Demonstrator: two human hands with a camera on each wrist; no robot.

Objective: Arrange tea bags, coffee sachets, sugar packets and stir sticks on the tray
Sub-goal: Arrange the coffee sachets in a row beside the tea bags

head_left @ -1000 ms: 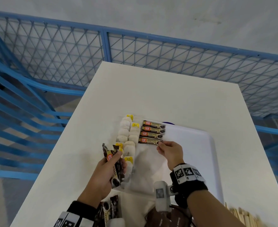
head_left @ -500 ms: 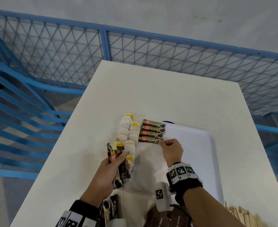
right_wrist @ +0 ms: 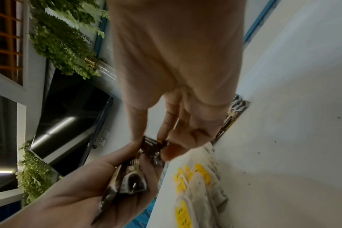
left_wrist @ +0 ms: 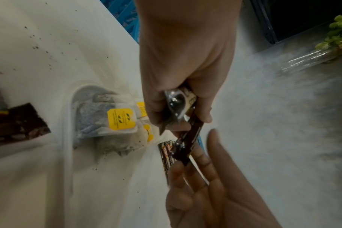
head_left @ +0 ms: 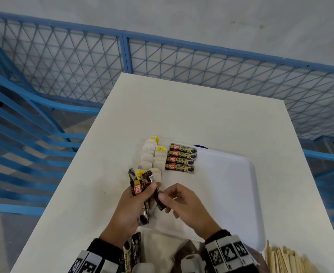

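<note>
A white tray (head_left: pixel 231 194) lies on the table. On its left part are two columns of tea bags (head_left: pixel 149 152) with yellow tags, and beside them a row of several dark coffee sachets (head_left: pixel 181 157). My left hand (head_left: pixel 142 196) grips a bunch of coffee sachets (head_left: pixel 137 189) above the tray's near left corner. My right hand (head_left: pixel 168 201) pinches the lower end of one sachet (head_left: pixel 160 201) in that bunch. In the left wrist view that sachet (left_wrist: pixel 187 141) sticks out toward the right hand's fingers (left_wrist: pixel 205 177). The right wrist view shows the pinch on the sachet (right_wrist: pixel 150 145).
Wooden stir sticks (head_left: pixel 284 259) lie in a pile at the near right corner of the table. More coffee sachets (head_left: pixel 132 251) and a brown packet (head_left: pixel 183 251) sit at the near edge by my wrists. A blue mesh fence (head_left: pixel 122 56) rings the table.
My right hand left the row of sachets on the tray, came back to the left hand and pinched one sachet of the bunch. The left hand barely moved.
</note>
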